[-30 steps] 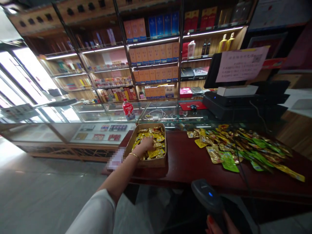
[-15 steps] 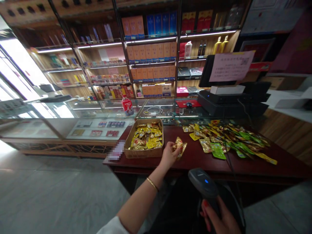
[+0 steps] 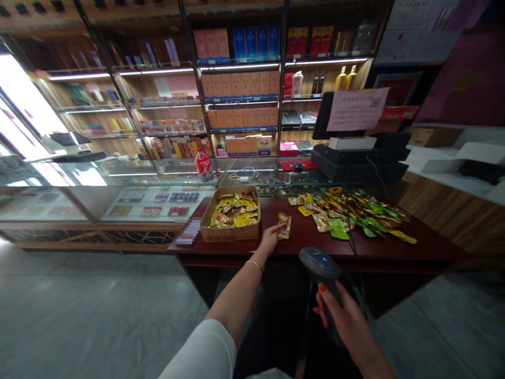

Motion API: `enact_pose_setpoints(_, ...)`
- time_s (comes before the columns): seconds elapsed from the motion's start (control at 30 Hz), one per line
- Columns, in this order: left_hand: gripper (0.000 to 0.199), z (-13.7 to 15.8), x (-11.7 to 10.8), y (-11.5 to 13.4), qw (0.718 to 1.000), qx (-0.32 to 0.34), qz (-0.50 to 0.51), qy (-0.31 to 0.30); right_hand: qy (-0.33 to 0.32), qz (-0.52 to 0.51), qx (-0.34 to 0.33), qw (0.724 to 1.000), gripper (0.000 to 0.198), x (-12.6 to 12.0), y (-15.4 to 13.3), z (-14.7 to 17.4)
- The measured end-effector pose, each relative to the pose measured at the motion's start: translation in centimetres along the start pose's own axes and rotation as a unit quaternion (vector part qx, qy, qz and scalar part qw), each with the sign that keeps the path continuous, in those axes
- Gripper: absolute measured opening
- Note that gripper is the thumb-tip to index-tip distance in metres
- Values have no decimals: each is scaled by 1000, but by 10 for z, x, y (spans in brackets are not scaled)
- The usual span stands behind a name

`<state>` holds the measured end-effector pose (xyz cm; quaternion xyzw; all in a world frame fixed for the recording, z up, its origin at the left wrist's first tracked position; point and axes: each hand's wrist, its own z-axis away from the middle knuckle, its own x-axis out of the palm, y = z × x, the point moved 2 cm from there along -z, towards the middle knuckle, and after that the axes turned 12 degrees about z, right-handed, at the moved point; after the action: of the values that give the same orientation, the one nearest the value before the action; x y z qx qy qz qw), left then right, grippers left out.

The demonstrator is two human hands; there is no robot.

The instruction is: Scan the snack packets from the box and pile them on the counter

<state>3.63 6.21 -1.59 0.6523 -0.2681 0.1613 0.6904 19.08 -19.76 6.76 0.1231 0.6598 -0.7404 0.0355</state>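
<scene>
My right hand (image 3: 337, 308) is wrapped round the handle of a dark barcode scanner (image 3: 319, 263), which has a small blue light on top. My left hand (image 3: 271, 238) reaches over the dark red table, its fingers closed on the left edge of a gold snack packet (image 3: 285, 229). That packet is low at the tabletop; whether it rests fully on the wood I cannot tell. Left of this hand stands an open cardboard box (image 3: 232, 233) holding several yellow and gold packets. On the right lies a loose pile of gold, yellow and green snack packets (image 3: 339, 227).
A cable runs down across the pile and the table edge. A blurred flat item (image 3: 189, 232) lies at the table's left corner. Behind are a glass counter (image 3: 165, 171) with a red bottle (image 3: 203, 166), a monitor (image 3: 322, 116) bearing a paper sign, and stocked shelves.
My left hand has lowered the gold packet, which was tilted up in its fingers, toward the table. The scanner stays in my right hand. The camera's view has shifted slightly.
</scene>
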Motion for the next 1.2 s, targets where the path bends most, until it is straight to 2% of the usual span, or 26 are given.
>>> enact_pose_setpoints(0.1,37,-2,-1,0,1000,7,-1,14,6,4,-1,1000,53,1,1,0)
enact_pose_setpoints(0.3,68,5,1,0,1000,22,6,3,-6,26,-6,1000,53,6,2,-4)
enact_pose_setpoints(0.4,74,6,1,-1,1000,18,3,-6,-14,31,-7,999,50,8,7,-9)
enact_pose_setpoints(0.77,63,11,1,1,996,21,-61,-59,-7,-18,30,999,58,7,-2,-53)
enact_pose_setpoints(0.97,63,12,-2,0,998,6,-56,-39,-4,-32,25,999,56,9,18,-77)
enact_pose_setpoints(1.2,62,16,-1,6,989,13,-144,-27,-17,-2,14,1000,54,4,21,-89)
